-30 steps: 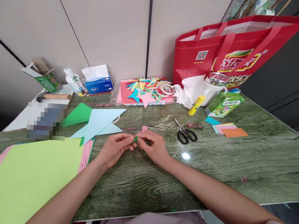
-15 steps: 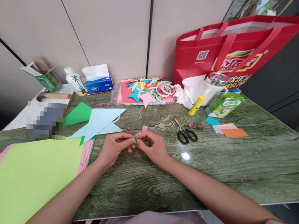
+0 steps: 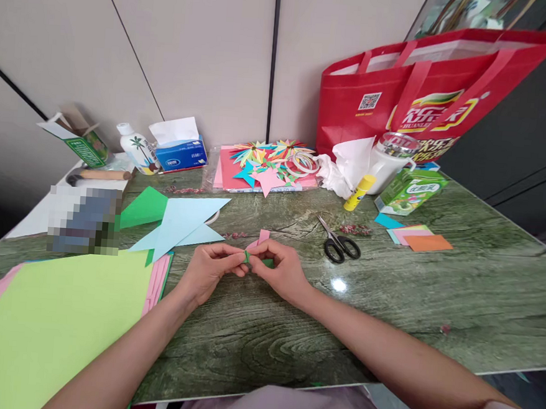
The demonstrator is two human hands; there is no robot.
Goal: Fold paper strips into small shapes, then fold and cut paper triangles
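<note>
Green paper (image 3: 247, 257) is pinched in left and right fingers (image 3: 232, 262), a "HUANLE" bag (image 3: 384, 116) beyond.

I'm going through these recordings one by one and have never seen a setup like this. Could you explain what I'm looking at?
There is no machine here, only a person's two bare hands. The view comes from a camera worn on that person's head, looking forward and down. The left hand and the right hand meet in the middle, their fingertips pinching a small green piece, apparently paper. Its exact shape is mostly hidden. On the table, to the right, lie scissors and paper strips, with a glue stick standing beyond. At the left is a large lime-green sheet. Farther back are a tissue box, a bottle and a red bag.
</note>
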